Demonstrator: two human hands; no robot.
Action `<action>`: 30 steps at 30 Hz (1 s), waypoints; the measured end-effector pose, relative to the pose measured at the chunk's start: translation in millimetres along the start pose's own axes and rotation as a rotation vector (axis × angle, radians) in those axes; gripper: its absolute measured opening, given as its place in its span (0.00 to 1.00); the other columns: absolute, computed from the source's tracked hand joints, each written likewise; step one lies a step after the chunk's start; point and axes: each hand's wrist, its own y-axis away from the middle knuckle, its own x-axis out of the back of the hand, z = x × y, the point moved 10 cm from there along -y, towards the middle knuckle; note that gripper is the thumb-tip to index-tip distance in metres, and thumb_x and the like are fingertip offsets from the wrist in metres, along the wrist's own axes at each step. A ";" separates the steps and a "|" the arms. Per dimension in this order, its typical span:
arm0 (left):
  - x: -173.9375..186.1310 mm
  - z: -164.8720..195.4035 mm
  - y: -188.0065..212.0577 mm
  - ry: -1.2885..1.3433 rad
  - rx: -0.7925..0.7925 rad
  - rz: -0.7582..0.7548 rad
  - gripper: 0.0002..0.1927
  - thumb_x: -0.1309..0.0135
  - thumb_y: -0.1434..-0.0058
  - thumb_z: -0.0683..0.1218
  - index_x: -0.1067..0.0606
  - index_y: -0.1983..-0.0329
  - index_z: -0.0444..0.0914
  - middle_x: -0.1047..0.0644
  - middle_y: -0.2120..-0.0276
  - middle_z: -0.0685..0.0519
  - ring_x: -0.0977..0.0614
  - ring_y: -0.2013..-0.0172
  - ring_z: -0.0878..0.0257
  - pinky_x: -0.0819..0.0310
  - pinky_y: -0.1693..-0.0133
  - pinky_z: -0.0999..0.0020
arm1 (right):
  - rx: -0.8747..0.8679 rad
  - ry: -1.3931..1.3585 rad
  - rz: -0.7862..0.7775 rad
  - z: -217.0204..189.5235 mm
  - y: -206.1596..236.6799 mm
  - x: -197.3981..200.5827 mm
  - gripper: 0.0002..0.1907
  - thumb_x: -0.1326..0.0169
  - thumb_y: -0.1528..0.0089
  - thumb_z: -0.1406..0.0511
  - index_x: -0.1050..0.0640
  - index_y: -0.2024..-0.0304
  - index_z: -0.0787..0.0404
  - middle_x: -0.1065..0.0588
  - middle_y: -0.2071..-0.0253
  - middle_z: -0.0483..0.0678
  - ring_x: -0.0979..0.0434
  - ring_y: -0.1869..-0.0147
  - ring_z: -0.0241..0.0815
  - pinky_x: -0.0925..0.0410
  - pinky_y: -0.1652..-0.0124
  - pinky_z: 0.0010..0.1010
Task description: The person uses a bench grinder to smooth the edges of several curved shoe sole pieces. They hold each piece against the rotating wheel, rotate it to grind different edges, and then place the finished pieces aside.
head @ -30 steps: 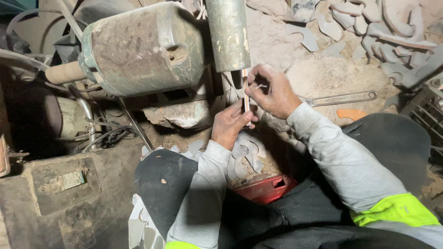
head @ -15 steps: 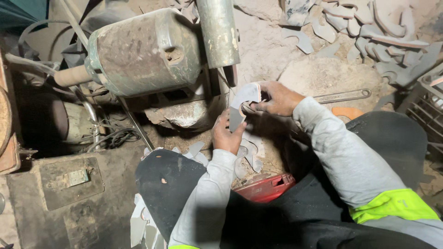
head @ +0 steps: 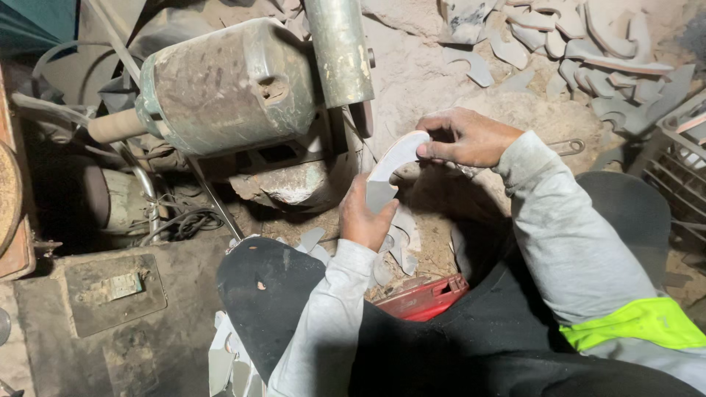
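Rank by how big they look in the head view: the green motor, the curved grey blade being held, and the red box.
1. Green motor, largest.
2. Curved grey blade and red box look alike; the box is partly hidden, so no ranking.

Curved grey metal blade (head: 390, 170), held upright

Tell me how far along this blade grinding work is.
Done, seemingly: a heap of curved metal blanks lies on the ground beyond the motor-driven grinder. In hand: the left hand and right hand hold one curved blade by its two ends, close to the grinder. Left: more pieces lie under the hands; whether these are worked cannot be told.
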 end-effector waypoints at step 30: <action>280.7 -204.6 287.2 -0.949 0.622 0.204 0.45 0.28 0.64 0.54 0.25 0.39 0.39 0.24 0.50 0.31 0.21 0.49 0.38 0.28 0.43 0.47 | 0.141 0.563 0.083 56.0 -66.3 -236.0 0.16 0.54 0.36 0.64 0.22 0.48 0.54 0.30 0.35 0.54 0.32 0.33 0.57 0.33 0.44 0.46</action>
